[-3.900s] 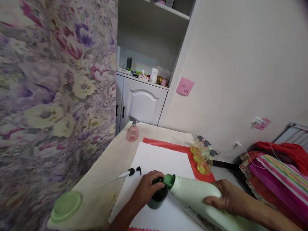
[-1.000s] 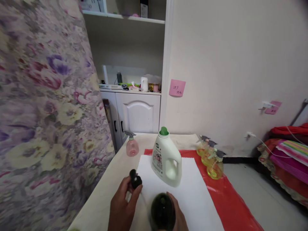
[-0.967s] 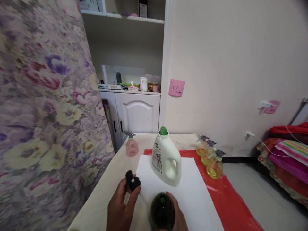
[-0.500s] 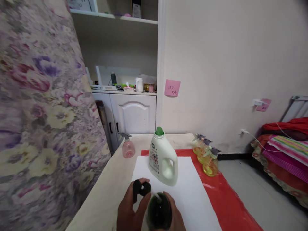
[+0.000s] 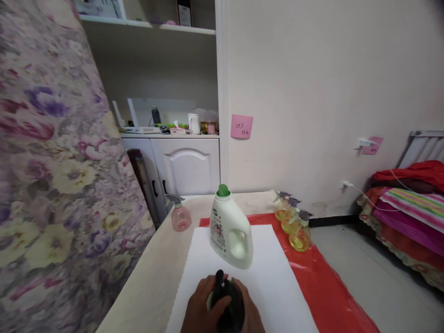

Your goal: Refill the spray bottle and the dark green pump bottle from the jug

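Close to me at the lower middle, both hands surround a dark pump bottle (image 5: 236,311). My left hand (image 5: 202,305) is closed around the black pump head (image 5: 219,283), its thumb lying across the top. On the other side, my right hand (image 5: 248,303) wraps the bottle's body. The pump head sits at the bottle's top; whether it is threaded on cannot be seen. Beyond my hands stands a pale green detergent jug (image 5: 231,229) with a handle, its neck uncapped and a green spout showing inside.
A pink spray bottle (image 5: 181,217) stands at the left. Several spray bottles with yellow liquid (image 5: 299,238) line the right side on red plastic sheeting (image 5: 322,277). White paper (image 5: 274,286) covers the middle of the table (image 5: 149,277). A floral curtain (image 5: 69,185) hangs at left.
My left hand has brought the pump head over and down onto the bottle. The white tube, visible before, is now out of sight. The view has shifted slightly.
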`<state>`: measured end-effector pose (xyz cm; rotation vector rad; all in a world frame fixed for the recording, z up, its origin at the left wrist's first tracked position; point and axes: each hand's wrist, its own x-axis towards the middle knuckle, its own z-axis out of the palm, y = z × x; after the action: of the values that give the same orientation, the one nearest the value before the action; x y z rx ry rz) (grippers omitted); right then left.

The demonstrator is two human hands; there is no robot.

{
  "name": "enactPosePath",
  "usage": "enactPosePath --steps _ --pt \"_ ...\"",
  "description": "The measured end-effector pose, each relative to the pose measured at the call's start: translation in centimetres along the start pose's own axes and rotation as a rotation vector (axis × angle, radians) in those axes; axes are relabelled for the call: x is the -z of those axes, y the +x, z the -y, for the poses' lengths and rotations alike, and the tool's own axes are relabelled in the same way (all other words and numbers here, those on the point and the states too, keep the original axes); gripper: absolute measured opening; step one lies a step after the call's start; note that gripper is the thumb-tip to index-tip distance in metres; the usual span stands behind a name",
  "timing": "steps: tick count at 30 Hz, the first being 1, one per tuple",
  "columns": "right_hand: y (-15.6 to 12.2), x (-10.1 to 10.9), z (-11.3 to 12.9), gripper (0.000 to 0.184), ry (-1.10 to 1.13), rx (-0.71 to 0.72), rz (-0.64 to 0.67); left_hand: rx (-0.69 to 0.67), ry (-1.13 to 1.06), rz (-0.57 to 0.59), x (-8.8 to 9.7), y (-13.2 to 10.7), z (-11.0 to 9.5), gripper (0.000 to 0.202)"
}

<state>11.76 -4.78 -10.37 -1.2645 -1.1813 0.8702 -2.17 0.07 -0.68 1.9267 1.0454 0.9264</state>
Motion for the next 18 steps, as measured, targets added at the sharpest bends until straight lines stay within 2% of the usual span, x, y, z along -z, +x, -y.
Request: enactPosePath --steps 4,9,13,18 --pt "0.1 0.0 -0.4 0.105 0.017 0.066 -0.003 0.01 -0.039 -0.003 0.1 0.0 1.0 0.038" --pt "-0.2 -0.2 0.0 0.1 0.013 0.165 -0.042 0.047 -0.167 -0.002 -0.2 -0.3 0.3 0.038" --pt "-0.5 0.0 1.5 0.084 -0.088 0.112 -0.114 0.079 -0.288 -0.071 -0.6 -0.4 -0.6 0.042" --pt "-1.0 1.3 4.4 0.103 -0.145 0.004 -0.019 0.209 -0.528 -0.075 -0.4 0.0 -1.5 0.055"
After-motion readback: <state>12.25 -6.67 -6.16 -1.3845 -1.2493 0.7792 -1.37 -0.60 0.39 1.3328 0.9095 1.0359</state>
